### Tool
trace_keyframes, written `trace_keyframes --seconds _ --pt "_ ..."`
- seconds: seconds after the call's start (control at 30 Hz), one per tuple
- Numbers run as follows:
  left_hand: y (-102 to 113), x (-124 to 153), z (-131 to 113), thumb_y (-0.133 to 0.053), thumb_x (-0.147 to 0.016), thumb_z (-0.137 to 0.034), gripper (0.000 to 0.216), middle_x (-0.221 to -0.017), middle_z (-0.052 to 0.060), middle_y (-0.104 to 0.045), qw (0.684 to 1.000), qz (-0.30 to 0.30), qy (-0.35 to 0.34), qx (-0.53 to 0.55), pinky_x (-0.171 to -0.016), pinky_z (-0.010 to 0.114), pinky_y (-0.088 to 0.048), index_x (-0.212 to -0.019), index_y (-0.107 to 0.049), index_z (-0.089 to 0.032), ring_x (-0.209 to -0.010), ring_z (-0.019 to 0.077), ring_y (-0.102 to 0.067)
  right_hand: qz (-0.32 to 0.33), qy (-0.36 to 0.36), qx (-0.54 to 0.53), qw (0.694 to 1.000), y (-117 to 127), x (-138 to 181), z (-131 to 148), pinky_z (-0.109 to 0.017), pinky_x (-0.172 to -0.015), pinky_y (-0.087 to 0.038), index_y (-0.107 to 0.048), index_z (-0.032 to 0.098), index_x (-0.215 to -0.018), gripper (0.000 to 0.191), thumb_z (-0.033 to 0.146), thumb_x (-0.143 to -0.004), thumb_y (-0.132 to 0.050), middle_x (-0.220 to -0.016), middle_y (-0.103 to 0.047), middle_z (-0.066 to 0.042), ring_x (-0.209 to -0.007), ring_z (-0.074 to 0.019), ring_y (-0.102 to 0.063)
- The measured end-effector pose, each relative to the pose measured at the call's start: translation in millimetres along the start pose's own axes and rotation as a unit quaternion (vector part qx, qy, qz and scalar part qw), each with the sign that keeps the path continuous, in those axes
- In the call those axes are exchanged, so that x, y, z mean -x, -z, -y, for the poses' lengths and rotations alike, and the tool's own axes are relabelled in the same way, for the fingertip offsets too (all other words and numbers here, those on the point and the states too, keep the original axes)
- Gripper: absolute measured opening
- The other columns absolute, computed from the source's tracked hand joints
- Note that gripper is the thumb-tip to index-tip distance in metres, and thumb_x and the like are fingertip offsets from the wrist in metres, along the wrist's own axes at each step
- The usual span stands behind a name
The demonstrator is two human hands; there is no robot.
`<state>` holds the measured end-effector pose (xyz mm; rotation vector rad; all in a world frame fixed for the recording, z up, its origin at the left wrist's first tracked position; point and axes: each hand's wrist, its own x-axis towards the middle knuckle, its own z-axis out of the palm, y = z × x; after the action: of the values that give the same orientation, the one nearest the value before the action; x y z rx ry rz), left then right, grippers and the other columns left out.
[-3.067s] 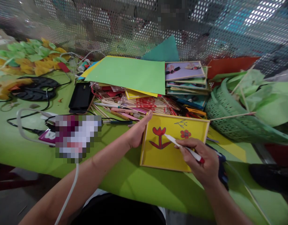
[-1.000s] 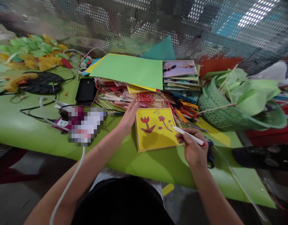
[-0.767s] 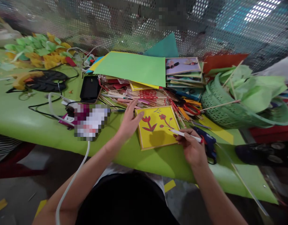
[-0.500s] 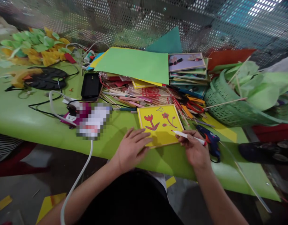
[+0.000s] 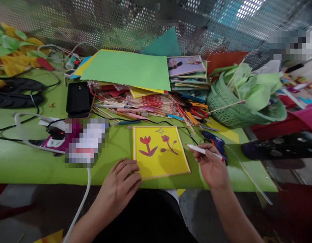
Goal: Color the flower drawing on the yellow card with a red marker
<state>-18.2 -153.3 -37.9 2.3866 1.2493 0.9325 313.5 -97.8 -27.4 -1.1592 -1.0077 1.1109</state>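
A yellow card (image 5: pixel 159 153) with two red flowers drawn on it lies near the front edge of the green table (image 5: pixel 24 162). My left hand (image 5: pixel 120 182) rests at the card's lower left corner, fingers curled and touching the edge. My right hand (image 5: pixel 213 165) is just right of the card, fingers closed round a white marker (image 5: pixel 202 151) with a red end, its tip pointing left toward the card's right edge. A blue glue gun (image 5: pixel 215 143) lies behind that hand.
Behind the card lie a heap of sticks and pens (image 5: pixel 145 108), orange scissors (image 5: pixel 196 111), a green paper sheet (image 5: pixel 127 69), stacked cards (image 5: pixel 187 74) and a black phone (image 5: pixel 78 98). A green basket (image 5: pixel 237 111) with green paper stands right. Cables (image 5: pixel 26 118) run left.
The card has slid toward the table's front edge. My left hand came from the card's top left down to its lower left corner. The marker lifted off the card and sits at its right.
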Motion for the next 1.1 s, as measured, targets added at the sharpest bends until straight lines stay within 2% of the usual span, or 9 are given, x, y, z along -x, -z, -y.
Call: trace_keyframes --seconds 0.13,0.37,0.5,0.67,0.83,0.97,1.1 --pt "0.1 6.8 -2.0 -0.059 -0.097 -0.013 0.011 -0.103 0.003 -0.069 0.999 0.017 -0.008 0.026 -0.103 0.045 -0.05 -0.094 -0.063 -0.022 -0.108 0.0219 -0.064 0.005 -0.002 -0.002 1.0 5.2 -35.3 -0.7 -0.033 -0.058 -0.052 -0.072 0.023 -0.09 0.017 0.038 -0.082 -0.071 -0.071 -0.07 -0.001 -0.065 -0.0188 -0.067" --pt "-8.7 -10.9 -7.2 -0.058 -0.097 -0.013 0.013 -0.1 0.003 -0.069 1.0 0.011 0.01 0.012 -0.093 0.04 -0.051 -0.091 -0.064 -0.022 -0.105 0.0216 -0.065 0.011 0.025 0.03 0.999 -19.4 -119.1 -4.5 -0.036 -0.059 -0.054 -0.069 0.028 -0.084 0.02 0.045 -0.075 -0.075 -0.077 -0.07 0.001 -0.065 -0.0188 -0.065" --pt "-18.6 -24.2 -9.0 -0.059 -0.098 -0.015 0.011 -0.101 0.003 -0.07 1.0 -0.007 0.005 -0.002 -0.09 0.039 -0.05 -0.091 -0.065 -0.022 -0.103 0.021 -0.065 0.016 0.03 0.035 0.999 -21.7 -136.3 -5.0 -0.039 -0.063 -0.054 -0.069 0.03 -0.082 0.019 0.047 -0.077 -0.075 -0.076 -0.069 0.0 -0.069 -0.0214 -0.067" --pt "-32.1 -37.0 -13.3 -0.061 -0.098 -0.017 0.011 -0.101 0.003 -0.071 1.0 0.0 0.012 -0.021 -0.09 0.041 -0.048 -0.09 -0.066 -0.022 -0.103 0.0216 -0.064 0.003 0.041 0.021 0.999 -11.8 -113.6 6.3 -0.035 -0.059 -0.054 -0.072 0.026 -0.085 0.019 0.043 -0.077 -0.074 -0.073 -0.069 0.0 -0.062 -0.0185 -0.065" --pt "-37.9 -43.7 -20.1 -0.062 -0.097 -0.018 0.012 -0.1 0.003 -0.073 0.999 0.004 0.022 -0.029 -0.088 0.042 -0.047 -0.089 -0.069 -0.024 -0.097 0.0212 -0.066 0.026 0.036 -0.002 0.999 -9.2 -69.0 18.3 -0.031 -0.06 -0.054 -0.076 0.022 -0.096 0.023 0.039 -0.083 -0.068 -0.086 -0.076 -0.004 -0.07 -0.0186 -0.068" --pt "-37.1 -36.8 -20.4 -0.061 -0.099 -0.021 0.012 -0.109 0.003 -0.076 1.0 -0.018 0.002 -0.004 -0.095 0.042 -0.046 -0.104 -0.071 -0.025 -0.108 0.0229 -0.066 0.05 0.023 0.001 0.998 -20.8 -33.0 18.9 -0.032 -0.065 -0.056 -0.077 0.02 -0.102 0.028 0.041 -0.088 -0.066 -0.095 -0.078 -0.009 -0.074 -0.0189 -0.069" --pt "-34.9 -25.6 -18.7 -0.062 -0.099 -0.023 0.021 -0.121 0.001 -0.077 1.0 -0.021 -0.016 0.004 -0.1 0.041 -0.046 -0.118 -0.07 -0.024 -0.115 0.0231 -0.065 0.039 -0.008 0.028 0.999 -37.5 -3.0 9.9 -0.03 -0.062 -0.055 -0.077 0.02 -0.097 0.017 0.03 -0.083 -0.074 -0.086 -0.077 -0.006 -0.073 -0.0185 -0.071"
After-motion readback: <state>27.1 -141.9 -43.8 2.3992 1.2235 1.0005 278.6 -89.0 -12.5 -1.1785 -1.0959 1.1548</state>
